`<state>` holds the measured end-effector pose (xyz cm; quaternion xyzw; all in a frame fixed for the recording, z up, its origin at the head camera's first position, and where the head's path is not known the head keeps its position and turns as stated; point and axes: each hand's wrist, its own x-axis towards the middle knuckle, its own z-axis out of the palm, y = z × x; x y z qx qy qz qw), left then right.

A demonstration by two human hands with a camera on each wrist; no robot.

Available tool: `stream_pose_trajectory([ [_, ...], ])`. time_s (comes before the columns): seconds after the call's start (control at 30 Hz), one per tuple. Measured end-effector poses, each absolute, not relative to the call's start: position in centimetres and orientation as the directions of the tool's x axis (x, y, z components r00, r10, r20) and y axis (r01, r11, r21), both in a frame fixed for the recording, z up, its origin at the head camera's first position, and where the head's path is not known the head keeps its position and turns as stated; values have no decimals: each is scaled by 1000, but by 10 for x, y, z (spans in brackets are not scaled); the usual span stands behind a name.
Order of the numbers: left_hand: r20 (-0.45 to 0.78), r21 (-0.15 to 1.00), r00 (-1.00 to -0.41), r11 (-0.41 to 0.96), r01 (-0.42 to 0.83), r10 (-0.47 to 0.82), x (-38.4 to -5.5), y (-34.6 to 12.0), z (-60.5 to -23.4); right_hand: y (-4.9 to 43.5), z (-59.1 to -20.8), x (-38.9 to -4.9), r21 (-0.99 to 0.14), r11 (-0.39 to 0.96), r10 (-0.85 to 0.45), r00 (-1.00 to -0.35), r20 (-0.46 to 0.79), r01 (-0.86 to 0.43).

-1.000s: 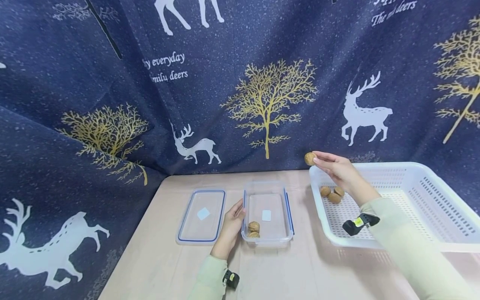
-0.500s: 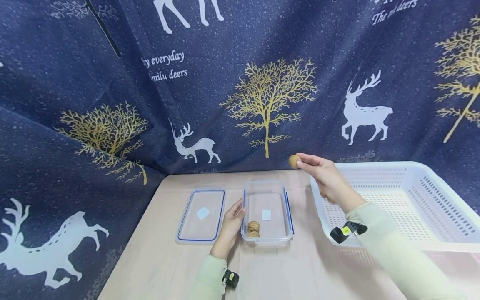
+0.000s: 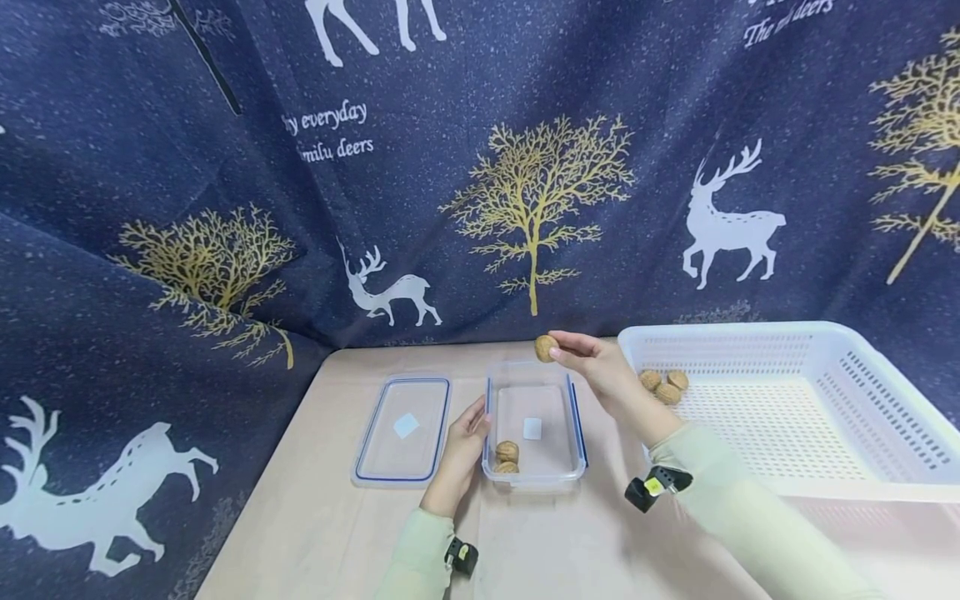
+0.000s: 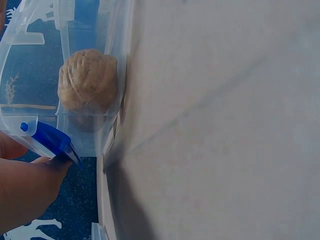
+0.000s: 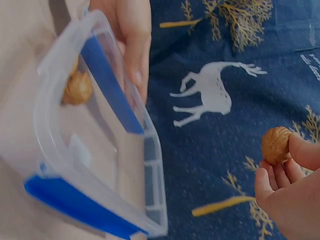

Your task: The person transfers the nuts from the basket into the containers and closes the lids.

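Note:
My right hand (image 3: 611, 375) pinches a walnut (image 3: 546, 348) between thumb and fingertips, held above the far end of a clear plastic food container (image 3: 536, 482). The right wrist view shows this walnut (image 5: 276, 145) apart from the container's rim. At the container's left side, my left hand (image 3: 459, 454) holds the wall by the blue clip (image 4: 52, 140). Two walnuts (image 3: 507, 452) lie inside, in the near left corner. One of these walnuts (image 4: 88, 82) shows large through the wall in the left wrist view.
Left of the container lies its clear lid (image 3: 401, 479) with a blue seal. A white perforated basket (image 3: 787, 400) stands on the right, with three walnuts (image 3: 667, 392) at its left end. Behind the table (image 3: 555, 550) hangs a dark blue deer-print cloth (image 3: 465, 200).
My right hand has carried the walnut leftward and somewhat down, from over the basket's edge to above the container. The left hand, container and lid have stayed in place.

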<state>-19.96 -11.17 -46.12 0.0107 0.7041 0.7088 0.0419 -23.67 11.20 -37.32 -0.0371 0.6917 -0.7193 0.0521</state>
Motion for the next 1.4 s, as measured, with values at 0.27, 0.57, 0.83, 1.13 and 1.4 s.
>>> stream_pose_trajectory([
  [0.27,-48,999,-996,-6,-49,74,-201,-111,-461,90,-399,-234,-996,-69,-100,-993,-54,61],
  [0.57,-42,999,-997,-11,-43,68,-200,-110,-459,73,-426,-230,-987,-112,-72,-992,-104,111],
  [0.83,-37,999,-997,-27,-39,71,-209,-114,-476,60,-446,-229,-988,-97,-47,-992,-118,122],
  [1.13,-27,999,-999,-21,-27,36,-217,-114,-495,52,-467,-231,-985,-83,9,-988,-152,150],
  [1.4,-32,999,-998,-22,-34,58,-215,-115,-487,44,-474,-230,-986,-43,-13,-987,-160,160],
])
